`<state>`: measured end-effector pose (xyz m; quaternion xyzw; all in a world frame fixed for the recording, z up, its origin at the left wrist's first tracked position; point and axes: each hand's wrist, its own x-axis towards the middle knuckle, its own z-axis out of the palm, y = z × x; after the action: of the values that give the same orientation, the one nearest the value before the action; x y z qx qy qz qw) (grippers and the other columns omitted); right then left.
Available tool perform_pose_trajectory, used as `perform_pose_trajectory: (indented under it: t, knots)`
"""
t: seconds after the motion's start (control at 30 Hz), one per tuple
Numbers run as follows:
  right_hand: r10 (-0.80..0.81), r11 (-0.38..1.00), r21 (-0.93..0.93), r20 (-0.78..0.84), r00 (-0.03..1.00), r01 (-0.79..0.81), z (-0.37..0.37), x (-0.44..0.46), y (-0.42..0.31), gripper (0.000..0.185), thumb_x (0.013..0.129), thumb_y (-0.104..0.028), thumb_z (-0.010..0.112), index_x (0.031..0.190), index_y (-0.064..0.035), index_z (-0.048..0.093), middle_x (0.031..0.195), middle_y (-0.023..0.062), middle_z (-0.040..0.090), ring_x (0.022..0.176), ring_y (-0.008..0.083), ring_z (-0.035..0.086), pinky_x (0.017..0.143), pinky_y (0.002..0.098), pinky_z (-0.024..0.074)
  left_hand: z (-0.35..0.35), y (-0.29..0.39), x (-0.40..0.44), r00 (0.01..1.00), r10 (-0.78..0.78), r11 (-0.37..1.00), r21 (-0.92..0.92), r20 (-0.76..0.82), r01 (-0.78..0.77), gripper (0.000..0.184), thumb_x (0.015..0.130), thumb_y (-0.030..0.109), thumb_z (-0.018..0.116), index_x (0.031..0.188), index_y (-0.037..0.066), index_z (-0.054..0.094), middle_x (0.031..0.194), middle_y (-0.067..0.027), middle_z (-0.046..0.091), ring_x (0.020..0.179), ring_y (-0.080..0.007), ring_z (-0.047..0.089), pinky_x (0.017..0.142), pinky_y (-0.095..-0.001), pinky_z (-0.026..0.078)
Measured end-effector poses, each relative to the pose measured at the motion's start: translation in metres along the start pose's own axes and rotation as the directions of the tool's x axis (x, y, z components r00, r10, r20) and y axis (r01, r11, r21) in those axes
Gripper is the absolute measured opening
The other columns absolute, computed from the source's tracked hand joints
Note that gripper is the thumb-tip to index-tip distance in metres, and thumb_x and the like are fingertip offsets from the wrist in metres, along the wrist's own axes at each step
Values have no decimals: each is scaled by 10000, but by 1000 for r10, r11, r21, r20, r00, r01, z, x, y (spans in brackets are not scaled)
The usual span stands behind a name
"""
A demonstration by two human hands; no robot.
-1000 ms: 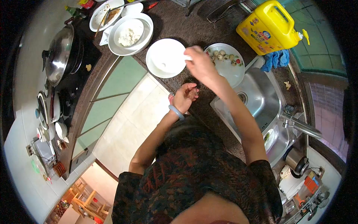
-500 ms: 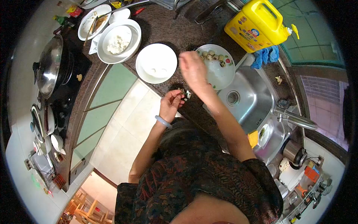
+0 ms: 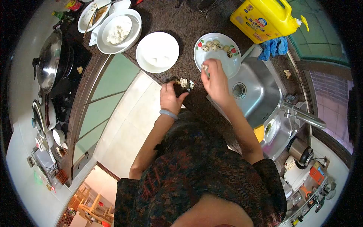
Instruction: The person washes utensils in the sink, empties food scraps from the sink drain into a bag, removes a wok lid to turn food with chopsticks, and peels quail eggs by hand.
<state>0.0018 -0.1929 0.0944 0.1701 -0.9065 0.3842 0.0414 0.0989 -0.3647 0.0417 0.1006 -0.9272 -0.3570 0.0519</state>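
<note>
My right hand (image 3: 217, 82) is closed, a small speckled quail egg (image 3: 204, 67) pinched at its fingertips, over the near edge of the flower-patterned plate (image 3: 229, 71). Several more speckled quail eggs (image 3: 214, 47) lie toward the plate's far side. My left hand (image 3: 171, 99) is open on the counter, thumb and fingers spread beside a little heap of broken eggshell (image 3: 184, 83); nothing shows in its grasp. Beyond it stands a white bowl (image 3: 157, 43) with two pale, smooth eggs at its bottom.
A steel sink (image 3: 257, 94) with a faucet (image 3: 306, 120) is at right, below a yellow jug (image 3: 261, 20) and blue cloth (image 3: 273, 48). At left are stacked bowls (image 3: 137, 36) with white food, a used dish with chopsticks, and a lidded wok (image 3: 49, 62) on the stove.
My right hand has moved from between bowl and plate to the plate's near edge, and an egg now shows in its fingers. My left hand has gone from a pinch to spread fingers.
</note>
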Motion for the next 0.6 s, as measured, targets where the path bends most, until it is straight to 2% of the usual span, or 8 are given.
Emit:
perform_pose_trajectory:
  t: [0.03,0.07,0.17,0.23,0.33,0.43,0.53,0.6]
  knots:
    - [-85,996,-17,-33,996,85,1,-14,-5,312,789,-55,633,1073,-32,504,1031,170,540,866,377,582,722,445,494,-3,10,4,999,25,997,66,31,-27,605,669,255,820,1123,-2,512,1017,-178,536,919,-346,551,793,-408,482]
    - [-84,996,-18,-32,996,83,3,-30,-8,312,789,-55,633,1073,-32,504,1031,170,540,866,377,582,722,445,494,-3,16,6,997,48,990,130,63,-56,620,666,284,821,1120,-2,511,1011,-179,538,934,-350,548,802,-414,476]
    - [-146,988,44,-5,989,146,18,-64,4,299,805,-62,633,1081,-29,523,1039,160,541,901,356,579,747,444,489,9,16,15,994,86,982,164,72,-96,570,699,272,787,1122,6,512,1015,-180,537,933,-358,548,792,-423,471]
    - [-115,982,-121,205,972,142,24,-76,15,274,821,-57,626,1080,-25,541,1073,159,549,953,351,564,802,433,478,15,15,23,989,139,967,209,52,-147,476,744,211,738,1119,9,525,1013,-183,533,915,-362,547,779,-427,469]
    - [-59,997,-34,103,993,63,23,-78,7,271,822,-44,619,1082,-18,545,1085,161,550,981,357,547,839,422,465,15,13,28,990,140,963,234,4,-137,456,754,206,728,1120,16,534,1011,-189,530,908,-365,545,775,-426,468]
    - [-102,993,63,17,995,101,22,-76,0,286,808,-23,623,1082,-18,543,1082,169,545,971,367,548,837,418,467,14,6,27,992,122,975,189,-33,-113,453,763,190,728,1133,16,533,1018,-197,534,934,-377,545,798,-425,471]
    - [-142,989,-12,111,984,144,30,-76,17,301,799,-1,629,1087,-18,540,1057,172,533,958,370,548,837,421,468,5,7,22,994,100,988,119,-45,-94,428,777,161,722,1130,5,537,1030,-200,538,934,-381,556,803,-424,481]
    - [-117,993,42,71,991,115,31,-79,13,292,799,10,627,1078,-11,542,1060,170,531,953,366,550,839,415,468,0,4,12,989,114,993,33,-92,-111,402,788,142,713,1123,2,542,1031,-197,540,907,-372,568,783,-421,489]
